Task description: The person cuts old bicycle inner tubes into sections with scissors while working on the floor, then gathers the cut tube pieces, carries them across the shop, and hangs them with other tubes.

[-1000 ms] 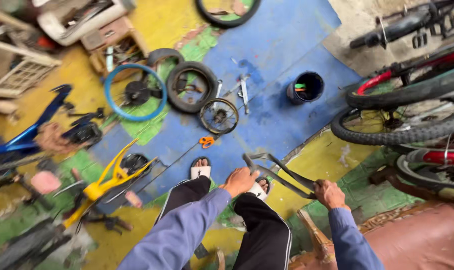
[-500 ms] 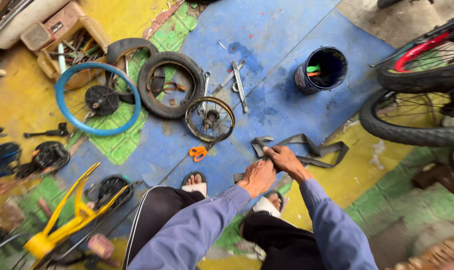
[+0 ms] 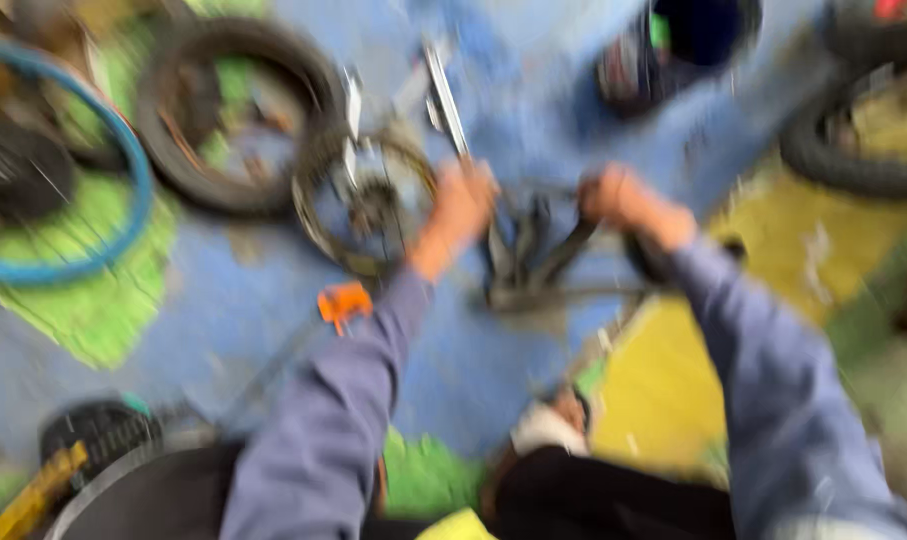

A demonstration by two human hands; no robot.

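Both hands now farther apart, left hand (image 3: pixel 465 203) and right hand (image 3: pixel 613 196) closed on black strap (image 3: pixel 529 250).

Motion blur smears both hands (image 3: pixel 538 210) on the dark strap (image 3: pixel 533 250), hiding their grip; frame edge cuts the bucket (image 3: pixel 673 40).

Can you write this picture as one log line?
left hand: on black rubber strip | right hand: on strip | picture: blurred
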